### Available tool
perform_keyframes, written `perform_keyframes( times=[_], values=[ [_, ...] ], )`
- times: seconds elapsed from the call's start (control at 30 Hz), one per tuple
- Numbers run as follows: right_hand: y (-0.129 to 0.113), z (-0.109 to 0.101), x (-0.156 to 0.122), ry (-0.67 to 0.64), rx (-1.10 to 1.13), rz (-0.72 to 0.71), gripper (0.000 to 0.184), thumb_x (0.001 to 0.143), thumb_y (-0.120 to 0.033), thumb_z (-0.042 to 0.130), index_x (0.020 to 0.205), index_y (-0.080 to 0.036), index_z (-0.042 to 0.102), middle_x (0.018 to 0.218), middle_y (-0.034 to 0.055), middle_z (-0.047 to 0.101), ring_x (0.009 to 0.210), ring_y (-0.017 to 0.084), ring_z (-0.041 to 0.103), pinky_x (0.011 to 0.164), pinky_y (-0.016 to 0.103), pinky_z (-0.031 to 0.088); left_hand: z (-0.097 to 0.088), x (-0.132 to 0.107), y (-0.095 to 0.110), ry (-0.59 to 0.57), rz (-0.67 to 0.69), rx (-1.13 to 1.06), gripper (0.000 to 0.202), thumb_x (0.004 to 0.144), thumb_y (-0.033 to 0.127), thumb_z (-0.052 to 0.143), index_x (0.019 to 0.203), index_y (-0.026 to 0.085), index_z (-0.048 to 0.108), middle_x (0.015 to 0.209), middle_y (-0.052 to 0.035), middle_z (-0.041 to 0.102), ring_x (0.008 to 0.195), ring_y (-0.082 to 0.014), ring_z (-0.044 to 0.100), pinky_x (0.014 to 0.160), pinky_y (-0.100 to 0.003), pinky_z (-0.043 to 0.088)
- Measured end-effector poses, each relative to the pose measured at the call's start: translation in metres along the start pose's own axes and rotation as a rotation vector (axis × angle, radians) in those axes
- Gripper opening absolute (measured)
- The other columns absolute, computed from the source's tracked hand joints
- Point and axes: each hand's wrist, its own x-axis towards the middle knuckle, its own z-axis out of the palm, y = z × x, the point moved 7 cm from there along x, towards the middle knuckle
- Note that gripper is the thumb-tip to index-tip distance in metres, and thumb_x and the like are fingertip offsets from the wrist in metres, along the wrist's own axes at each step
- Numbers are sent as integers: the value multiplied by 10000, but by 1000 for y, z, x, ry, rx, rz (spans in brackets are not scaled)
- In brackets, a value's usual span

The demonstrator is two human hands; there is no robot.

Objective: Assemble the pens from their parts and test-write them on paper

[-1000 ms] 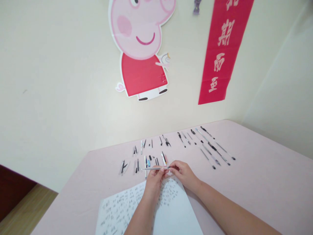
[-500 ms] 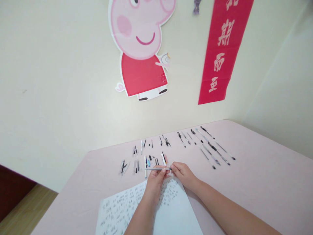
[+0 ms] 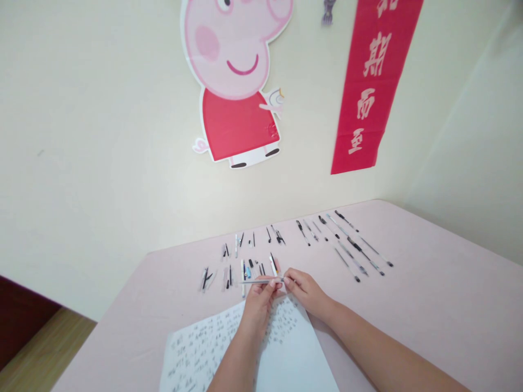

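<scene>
Slim grey pen held over desk, long axis sideways, thin end pointing left. Left fingers pinching it right of middle, right fingers gripping its right end.

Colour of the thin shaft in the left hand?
The thin shaft looks grey; best seen in the head view.

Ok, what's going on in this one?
A person's left hand holds a slim grey pen-like stick level, with the right hand at its end; whether it grips is unclear. A handwritten white paper sheet lies on the pale pink tabletop. Black-and-clear pens lie to the right, small black pen pieces farther left.
</scene>
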Motion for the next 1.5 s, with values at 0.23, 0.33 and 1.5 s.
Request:
perform_keyframes(
  times=[0.23,0.33,1.5],
  values=[
    [1,1,0,-6,-23,45,400,918,-433,295,631,-191,431,584,-22,454,570,122,436,557,239,338,1,-1,-1,-8,-16,2,232,628,279,750,776,145,632,767,-37,673,719,-122,616,688,-228,472],
    [-1,-3,0,23,34,37,314,920,-404,322,747,-191,474,651,-17,503,610,124,465,593,240,362,0,0,-1,-6,-18,-8,240,618,283,758,771,147,633,753,-35,677,715,-121,616,683,-228,471],
    [4,3,0,-44,-47,39,372,921,-380,303,623,-192,422,572,-23,453,555,123,447,555,239,332,1,-1,-3,-32,-28,-26,197,671,244,723,805,135,630,796,-45,672,738,-112,611,692,-220,483]
  ],
)
